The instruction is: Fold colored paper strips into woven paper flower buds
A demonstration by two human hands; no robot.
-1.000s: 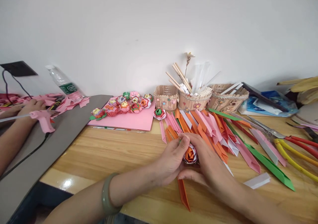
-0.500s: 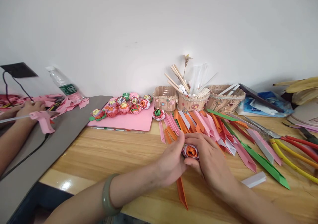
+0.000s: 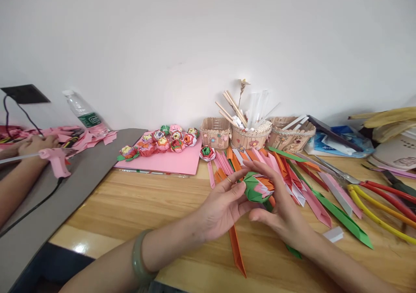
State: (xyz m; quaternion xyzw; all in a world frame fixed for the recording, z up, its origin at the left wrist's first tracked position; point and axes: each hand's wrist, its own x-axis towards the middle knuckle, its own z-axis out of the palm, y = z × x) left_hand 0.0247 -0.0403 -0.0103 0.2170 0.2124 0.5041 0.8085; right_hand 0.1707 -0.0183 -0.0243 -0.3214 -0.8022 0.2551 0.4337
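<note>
A folded paper flower [image 3: 258, 187], green outside with pink and orange petals, is held between my two hands above the wooden table. My left hand [image 3: 224, 204], with a ring on one finger, pinches its green left side between thumb and fingers. Curved around the right side, my right hand [image 3: 279, 202] has its fingers over the top and its thumb below. A green paper piece hangs under the flower, partly hidden by my right hand. An orange folded strip [image 3: 237, 249] lies below my left hand.
Finished paper flowers sit on a pink sheet [image 3: 169, 165]. Behind the coloured strips [image 3: 313, 206] stand decorated baskets [image 3: 214, 139]. Scissors [image 3: 383, 189] lie at right. At left are a pink glue gun [image 3: 56, 161], a bottle [image 3: 84, 113] and another person's hands [image 3: 34, 145].
The flower has turned from its orange centre to show its green outer side. My hands have opened further around it, and a green piece now shows beneath my right hand.
</note>
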